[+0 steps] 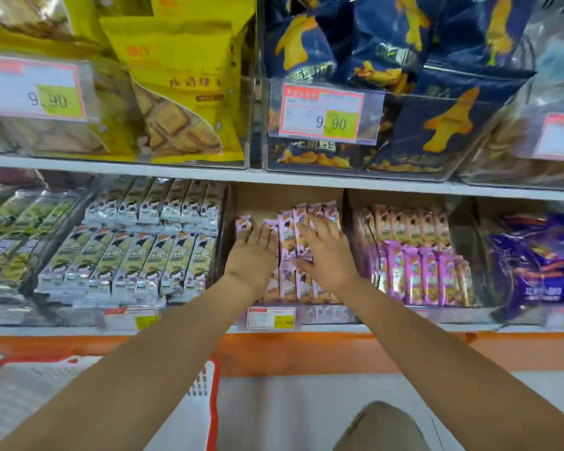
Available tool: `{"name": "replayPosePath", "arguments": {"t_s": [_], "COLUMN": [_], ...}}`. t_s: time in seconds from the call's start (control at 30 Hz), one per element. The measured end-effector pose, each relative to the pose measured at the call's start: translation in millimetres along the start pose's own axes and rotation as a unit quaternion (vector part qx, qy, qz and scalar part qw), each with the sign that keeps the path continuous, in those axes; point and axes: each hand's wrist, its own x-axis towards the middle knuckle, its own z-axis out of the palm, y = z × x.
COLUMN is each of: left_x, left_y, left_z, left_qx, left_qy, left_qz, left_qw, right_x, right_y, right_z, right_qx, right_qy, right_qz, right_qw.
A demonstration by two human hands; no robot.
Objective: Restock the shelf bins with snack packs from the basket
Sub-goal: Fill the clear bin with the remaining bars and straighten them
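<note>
Pink snack packs (pixel 287 236) stand in rows inside the middle bin (pixel 326 315) of the lower shelf. My left hand (pixel 256 252) lies flat on the packs at the bin's left side, fingers straight. My right hand (pixel 323 252) rests on the packs at the right, fingers spread and pointing up-left, thumb low against the pack fronts. Neither hand grips a pack. The red and white basket (pixel 205 382) sits on the floor at the lower left, partly hidden under my left forearm; no packs show inside it.
Neighbouring bins hold white-green packs (pixel 144 255) to the left and pink-purple packs (pixel 417 268) to the right. Above the shelf board (pixel 189 169) stand bins of yellow bags (pixel 183 89) and dark blue bags (pixel 437 92). A price tag (pixel 271 318) hangs on the middle bin's front. My knee (pixel 381 428) shows below.
</note>
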Motion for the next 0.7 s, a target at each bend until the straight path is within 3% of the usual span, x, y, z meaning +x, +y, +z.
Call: {"name": "replayPosePath", "arguments": {"t_s": [0.23,0.53,0.7], "left_x": [-0.4,0.7,9.3], "left_y": [0.5,3.1,-1.6], "left_z": [13.3,21.2,24.2], "left_qx": [-0.049,-0.132,-0.118], "left_qy": [0.042,0.054,0.046], "left_qz": [-0.074,-0.053,-0.065], "left_qw": [0.995,0.988,0.990], "right_x": [3.4,-8.3,0.0], "right_y": [-2.3,4.1,-0.6], "right_z": [-0.7,4.5,0.1], "right_qx": [-0.018,0.050,0.039], "right_qy": [0.034,-0.050,-0.062], "right_qz": [0.006,0.027,0.044], "right_qw": [0.999,0.997,0.996]}}
